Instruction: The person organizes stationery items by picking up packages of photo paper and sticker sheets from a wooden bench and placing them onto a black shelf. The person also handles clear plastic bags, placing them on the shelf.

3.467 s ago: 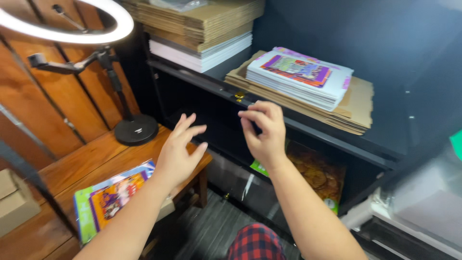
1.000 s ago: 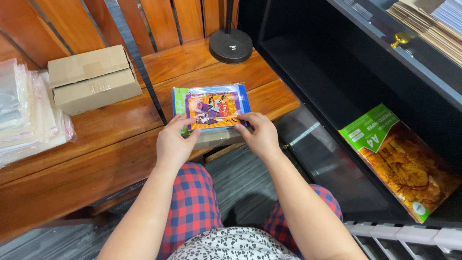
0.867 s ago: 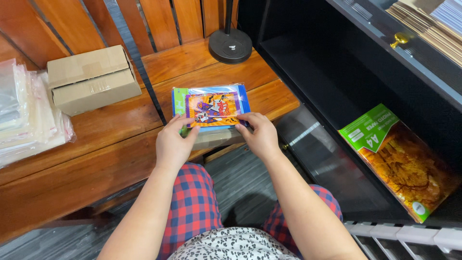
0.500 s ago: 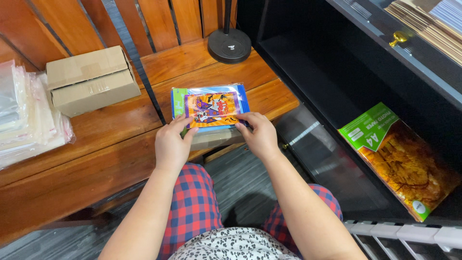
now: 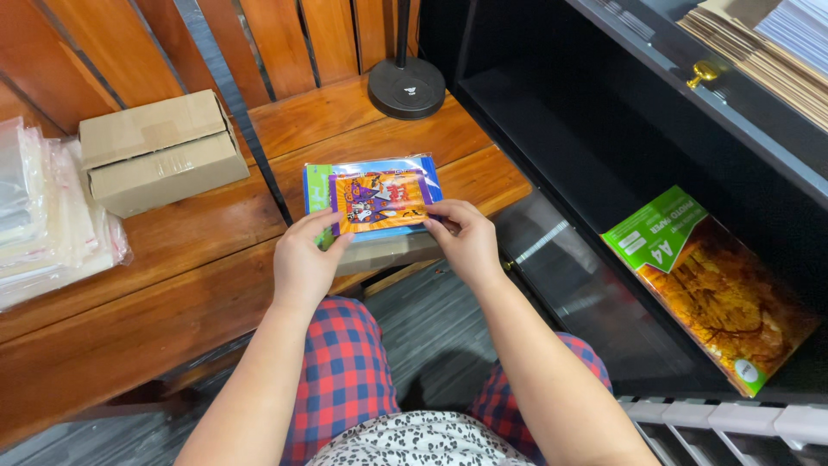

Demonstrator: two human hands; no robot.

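**Both hands on the bright packet**

The wooden table [image 5: 172, 259] is in front of me. My left hand [image 5: 304, 263] and right hand [image 5: 463, 242] pinch the bright packet [image 5: 373, 197] by its near corners. It lies flat, long side running left to right between them.

lamp base [image 5: 406, 87] behind, cardboard box [image 5: 158, 150] left

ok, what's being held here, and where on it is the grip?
Both hands hold a flat colourful packet in a clear sleeve. The left hand pinches its near left corner, and the right hand its near right corner, above the wooden bench.
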